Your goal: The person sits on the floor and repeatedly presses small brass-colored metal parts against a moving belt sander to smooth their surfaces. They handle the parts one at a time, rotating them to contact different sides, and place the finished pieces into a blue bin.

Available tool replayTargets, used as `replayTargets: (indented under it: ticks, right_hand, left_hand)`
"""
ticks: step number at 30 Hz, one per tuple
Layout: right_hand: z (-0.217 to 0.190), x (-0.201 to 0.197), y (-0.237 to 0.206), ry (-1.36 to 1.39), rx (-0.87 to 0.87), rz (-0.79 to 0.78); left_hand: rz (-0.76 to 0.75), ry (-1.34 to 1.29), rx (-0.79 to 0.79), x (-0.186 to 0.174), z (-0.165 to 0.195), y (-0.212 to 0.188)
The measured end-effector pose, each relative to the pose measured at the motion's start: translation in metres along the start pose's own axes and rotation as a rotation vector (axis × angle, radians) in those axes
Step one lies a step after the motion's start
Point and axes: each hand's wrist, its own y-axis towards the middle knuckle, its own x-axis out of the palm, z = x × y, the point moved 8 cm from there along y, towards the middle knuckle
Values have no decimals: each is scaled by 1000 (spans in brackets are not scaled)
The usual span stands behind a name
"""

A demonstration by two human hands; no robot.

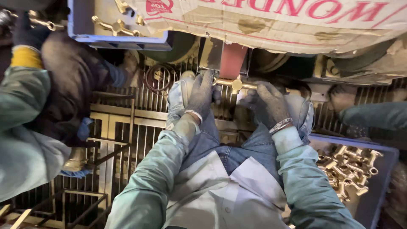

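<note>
My left hand [200, 94] and my right hand [268, 103], both in dark grey knit gloves, grip the two ends of a cross-shaped brass fitting [235, 84]. The fitting is held level against a reddish-brown sanding belt [232, 60] that runs vertically just beyond it. My knees in blue denim sit below the hands, and my sleeves are pale green.
A blue tray [373, 199] with several brass fittings lies at my lower right. Another blue tray [114, 25] with brass parts sits upper left. A co-worker's arm and gloved hand [25, 34] fill the left side; another sleeve [373, 115] shows at right. A metal grating lies underfoot.
</note>
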Motion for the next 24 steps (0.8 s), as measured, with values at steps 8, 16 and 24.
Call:
replayTargets:
  ticks: [8,16,24]
  right_hand:
    - [-17,18,-18,-386,-148,247]
    - [-21,41,-25,-609,-434,343]
    - [-19,71,-36,-738,-526,377]
  left_hand:
    - [-27,-176,-141,-4,-29,25]
    - [33,-240,-352,-3,-65,51]
    - [89,-259,-495,12,-91,59]
